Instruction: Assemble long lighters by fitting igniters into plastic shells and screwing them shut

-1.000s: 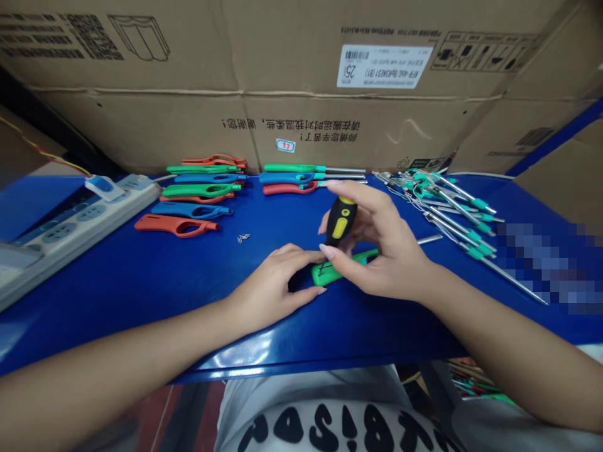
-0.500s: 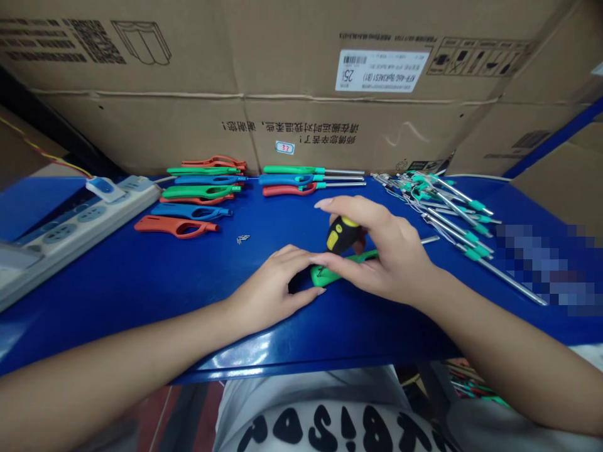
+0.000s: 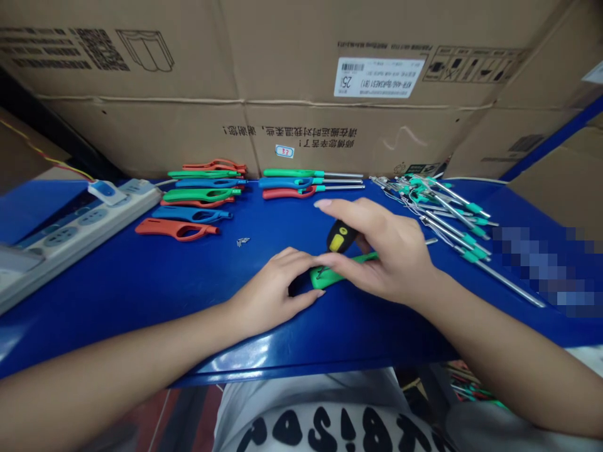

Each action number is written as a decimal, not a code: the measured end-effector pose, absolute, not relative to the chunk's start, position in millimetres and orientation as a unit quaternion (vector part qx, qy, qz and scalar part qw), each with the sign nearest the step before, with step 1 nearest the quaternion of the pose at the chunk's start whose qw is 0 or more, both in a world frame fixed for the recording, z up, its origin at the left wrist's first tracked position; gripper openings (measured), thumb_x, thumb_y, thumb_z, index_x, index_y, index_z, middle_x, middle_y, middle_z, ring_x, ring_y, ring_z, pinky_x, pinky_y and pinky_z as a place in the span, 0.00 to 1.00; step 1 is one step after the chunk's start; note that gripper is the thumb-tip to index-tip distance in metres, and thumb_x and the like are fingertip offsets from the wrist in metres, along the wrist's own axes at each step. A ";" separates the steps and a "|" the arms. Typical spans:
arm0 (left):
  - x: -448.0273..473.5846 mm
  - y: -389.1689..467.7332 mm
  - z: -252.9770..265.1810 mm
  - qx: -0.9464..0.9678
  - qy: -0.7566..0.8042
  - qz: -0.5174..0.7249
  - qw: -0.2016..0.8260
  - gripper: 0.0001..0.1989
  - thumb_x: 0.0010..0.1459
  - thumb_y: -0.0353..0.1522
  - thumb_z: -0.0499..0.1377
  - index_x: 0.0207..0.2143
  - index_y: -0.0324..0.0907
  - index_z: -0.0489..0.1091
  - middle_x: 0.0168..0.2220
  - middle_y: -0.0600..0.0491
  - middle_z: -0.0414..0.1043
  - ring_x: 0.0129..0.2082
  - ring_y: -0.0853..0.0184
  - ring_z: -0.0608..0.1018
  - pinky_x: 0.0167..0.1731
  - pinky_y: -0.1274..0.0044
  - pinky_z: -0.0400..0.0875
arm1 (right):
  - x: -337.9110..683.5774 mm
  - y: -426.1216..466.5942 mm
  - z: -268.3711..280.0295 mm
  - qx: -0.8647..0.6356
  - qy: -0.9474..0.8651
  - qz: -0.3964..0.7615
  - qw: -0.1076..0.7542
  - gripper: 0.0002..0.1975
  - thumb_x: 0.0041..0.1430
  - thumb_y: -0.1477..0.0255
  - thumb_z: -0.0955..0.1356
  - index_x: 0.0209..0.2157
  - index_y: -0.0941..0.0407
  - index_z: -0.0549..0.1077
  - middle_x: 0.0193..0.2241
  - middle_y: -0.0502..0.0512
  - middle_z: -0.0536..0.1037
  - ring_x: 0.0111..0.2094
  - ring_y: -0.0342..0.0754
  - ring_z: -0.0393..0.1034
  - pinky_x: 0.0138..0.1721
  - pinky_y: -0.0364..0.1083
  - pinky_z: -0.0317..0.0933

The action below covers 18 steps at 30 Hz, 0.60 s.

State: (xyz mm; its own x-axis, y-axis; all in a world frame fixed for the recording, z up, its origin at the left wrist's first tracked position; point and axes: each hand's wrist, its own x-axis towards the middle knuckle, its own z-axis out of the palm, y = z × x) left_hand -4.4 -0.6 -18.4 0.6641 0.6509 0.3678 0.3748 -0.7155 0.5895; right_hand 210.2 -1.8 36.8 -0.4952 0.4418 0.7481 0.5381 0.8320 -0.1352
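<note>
A green long-necked lighter (image 3: 324, 279) lies on the blue table in front of me, its metal tube poking out past my right hand. My left hand (image 3: 283, 280) grips the rear end of its handle between thumb and fingers. In my right hand (image 3: 384, 251) is a short black-and-yellow screwdriver (image 3: 342, 237), tilted, with its shaft meeting the handle near that rear end. Its tip is partly hidden by my fingers. To the left of my hands is a small heap of screws (image 3: 242, 242).
Orange, blue and green lighter shells (image 3: 181, 231) lie stacked at the back left. Several lighters with tubes (image 3: 287, 193) rest at the back middle. Metal tubes with teal collars and wires (image 3: 464, 229) pile up at right. A power strip (image 3: 80, 223) runs along the left; a cardboard wall (image 3: 292, 75) stands behind.
The screwdriver handle has turned slightly and its yellow end shows less. Both hands stay in nearly the same place; the whole view has shifted a little.
</note>
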 end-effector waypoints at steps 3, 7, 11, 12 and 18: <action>-4.9 -0.6 -19.5 0.880 0.302 0.278 0.238 0.17 0.62 0.33 0.65 0.53 0.40 0.71 0.46 0.48 0.77 0.47 0.59 0.76 0.51 0.65 0.71 | 209.0 -3.7 42.8 -0.291 -0.864 0.077 0.403 0.21 0.74 0.71 0.57 0.65 0.54 0.61 0.56 0.60 0.75 0.47 0.48 0.76 0.42 0.47 0.73; -5.0 -0.4 -20.6 0.882 0.298 0.277 0.237 0.16 0.62 0.32 0.65 0.52 0.41 0.71 0.48 0.48 0.77 0.48 0.60 0.76 0.53 0.65 0.71 | 210.1 -4.5 44.5 -0.302 -0.852 0.007 0.427 0.15 0.69 0.67 0.67 0.55 0.53 0.71 0.44 0.57 0.80 0.38 0.47 0.76 0.35 0.45 0.72; -4.7 -0.6 -19.5 0.882 0.291 0.284 0.237 0.14 0.62 0.31 0.65 0.50 0.42 0.72 0.48 0.50 0.77 0.48 0.61 0.76 0.51 0.67 0.71 | 211.2 -5.3 44.6 -0.284 -0.844 -0.106 0.443 0.14 0.67 0.63 0.69 0.50 0.54 0.74 0.37 0.56 0.79 0.34 0.47 0.75 0.32 0.45 0.70; -4.5 -0.6 -19.1 0.881 0.295 0.283 0.237 0.14 0.62 0.31 0.65 0.50 0.42 0.72 0.48 0.50 0.78 0.48 0.60 0.76 0.51 0.66 0.71 | 210.7 -5.8 45.6 -0.287 -0.849 -0.067 0.438 0.16 0.70 0.65 0.66 0.54 0.55 0.72 0.44 0.58 0.78 0.38 0.47 0.75 0.35 0.45 0.71; -4.1 0.5 -20.7 0.879 0.302 0.285 0.232 0.14 0.62 0.31 0.65 0.50 0.42 0.72 0.48 0.50 0.78 0.48 0.59 0.76 0.50 0.67 0.72 | 209.4 -0.7 45.9 -0.283 -0.866 0.144 0.385 0.22 0.73 0.70 0.62 0.65 0.53 0.60 0.52 0.58 0.77 0.41 0.44 0.75 0.37 0.43 0.71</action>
